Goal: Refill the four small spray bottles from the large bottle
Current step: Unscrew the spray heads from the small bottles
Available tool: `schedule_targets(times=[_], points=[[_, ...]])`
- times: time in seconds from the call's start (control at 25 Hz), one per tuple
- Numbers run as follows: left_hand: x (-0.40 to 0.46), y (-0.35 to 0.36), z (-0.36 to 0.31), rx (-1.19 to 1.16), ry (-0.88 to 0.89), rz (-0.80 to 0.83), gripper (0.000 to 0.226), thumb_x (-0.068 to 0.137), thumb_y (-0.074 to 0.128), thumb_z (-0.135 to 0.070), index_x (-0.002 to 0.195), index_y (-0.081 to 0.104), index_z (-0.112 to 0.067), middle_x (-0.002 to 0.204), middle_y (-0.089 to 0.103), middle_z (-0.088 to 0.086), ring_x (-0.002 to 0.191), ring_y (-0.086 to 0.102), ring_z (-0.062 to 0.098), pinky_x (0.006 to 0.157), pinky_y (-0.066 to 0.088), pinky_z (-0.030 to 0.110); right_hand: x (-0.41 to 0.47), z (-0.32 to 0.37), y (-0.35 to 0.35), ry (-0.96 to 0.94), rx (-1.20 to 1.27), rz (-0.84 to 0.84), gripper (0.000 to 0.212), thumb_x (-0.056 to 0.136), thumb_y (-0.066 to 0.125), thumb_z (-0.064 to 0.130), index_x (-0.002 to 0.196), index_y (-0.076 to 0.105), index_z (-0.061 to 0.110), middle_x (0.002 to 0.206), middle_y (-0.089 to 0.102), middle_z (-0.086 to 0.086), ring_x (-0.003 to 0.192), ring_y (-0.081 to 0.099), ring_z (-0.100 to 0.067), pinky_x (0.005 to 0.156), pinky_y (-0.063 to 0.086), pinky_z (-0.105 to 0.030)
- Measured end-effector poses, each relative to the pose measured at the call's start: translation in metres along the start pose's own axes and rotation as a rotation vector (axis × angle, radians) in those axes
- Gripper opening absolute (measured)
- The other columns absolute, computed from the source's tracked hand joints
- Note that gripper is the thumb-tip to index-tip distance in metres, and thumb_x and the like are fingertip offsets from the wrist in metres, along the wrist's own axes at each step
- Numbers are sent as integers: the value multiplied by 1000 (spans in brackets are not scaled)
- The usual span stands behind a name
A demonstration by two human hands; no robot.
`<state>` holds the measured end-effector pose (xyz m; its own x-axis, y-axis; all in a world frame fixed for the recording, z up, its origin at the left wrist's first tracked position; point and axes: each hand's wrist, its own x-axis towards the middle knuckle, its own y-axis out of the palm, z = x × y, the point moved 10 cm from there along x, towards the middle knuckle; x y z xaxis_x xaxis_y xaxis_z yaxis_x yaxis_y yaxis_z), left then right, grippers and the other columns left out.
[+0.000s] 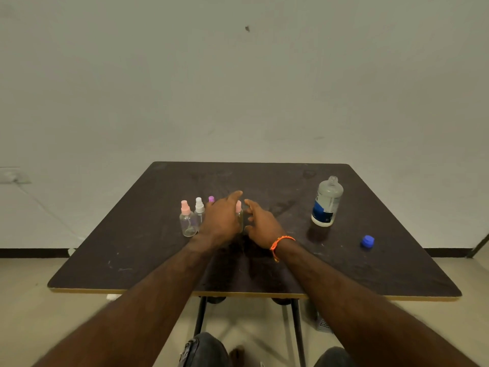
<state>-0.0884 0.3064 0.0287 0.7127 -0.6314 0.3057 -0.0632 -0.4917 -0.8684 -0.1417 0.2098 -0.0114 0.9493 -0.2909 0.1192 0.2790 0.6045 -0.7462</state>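
Both forearms are bare, with no sleeves in view. The right wrist wears a thin orange braided bracelet point(281, 241) with a loose tail hanging from it. At the bottom of the frame, the knees are clad in dark trousers point(209, 350).

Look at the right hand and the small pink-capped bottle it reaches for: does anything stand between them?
Nothing visible does. The right hand is open beside the pink-capped bottle, with only a small gap between; the left hand covers the bottle's other side.
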Motion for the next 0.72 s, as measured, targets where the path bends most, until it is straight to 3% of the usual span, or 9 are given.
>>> schedule_targets(times=[0.08, 0.16, 0.24, 0.32, 0.48, 0.6, 0.72], points=[[0, 0, 6, -117, -35, -73, 59, 98, 62, -15, 154, 46, -15, 130, 71, 8, 125, 64, 28, 121, 31, 50, 0, 4, -1, 0, 39, -17, 74, 81, 62, 2, 150, 37, 15, 136, 60, -11, 119, 61, -29, 100, 50, -41], [-5, 3, 4, -237, -45, -112, 53, 102, 61, -18, 153, 49, -14, 134, 69, 7, 125, 64, 25, 123, 25, 35, -8, 3, -9, 5, 53, -61, 60, 82, 64, 3, 138, 50, 17, 123, 67, -8, 109, 65, -26, 90, 52, -33], [-11, 12, -4, -377, -53, -64, 60, 96, 71, -14, 152, 49, -14, 136, 67, 5, 121, 66, 21, 110, 39, 27, -19, -1, -24, 15, 35, -113, 43, 86, 65, 8, 127, 57, 17, 113, 70, -5, 100, 66, -23, 82, 49, -28], [-16, 22, -13, -497, -48, -4, 62, 88, 80, -10, 145, 57, -14, 128, 70, 1, 113, 69, 16, 102, 53, 30, -32, -8, -39, 30, 20, -132, 34, 88, 63, 12, 122, 59, 17, 110, 70, -4, 96, 66, -20, 84, 51, -30], [-26, 42, -32, -610, 10, 64, 35, 84, 85, -17, 118, 77, -21, 106, 79, -9, 100, 74, 5, 98, 58, 38, -60, -23, -57, 63, 22, -107, 35, 88, 65, 13, 122, 59, 19, 109, 69, 0, 96, 65, -15, 91, 54, -35], [-32, 52, -44, -678, 6, 107, 37, 85, 85, -17, 121, 76, -21, 108, 79, -10, 100, 73, 1, 99, 59, 36, -73, -34, -63, 96, 22, -78, 37, 89, 66, 11, 124, 58, 23, 112, 67, 3, 99, 64, -12, 94, 53, -34], [-34, 57, -50, -568, 25, 133, 44, 86, 84, -20, 128, 72, -22, 113, 76, -10, 104, 70, 2, 101, 56, 35, -75, -38, -76, 137, 18, -134, 37, 88, 64, 8, 122, 61, 23, 110, 66, 6, 103, 62, -9, 96, 53, -33]])
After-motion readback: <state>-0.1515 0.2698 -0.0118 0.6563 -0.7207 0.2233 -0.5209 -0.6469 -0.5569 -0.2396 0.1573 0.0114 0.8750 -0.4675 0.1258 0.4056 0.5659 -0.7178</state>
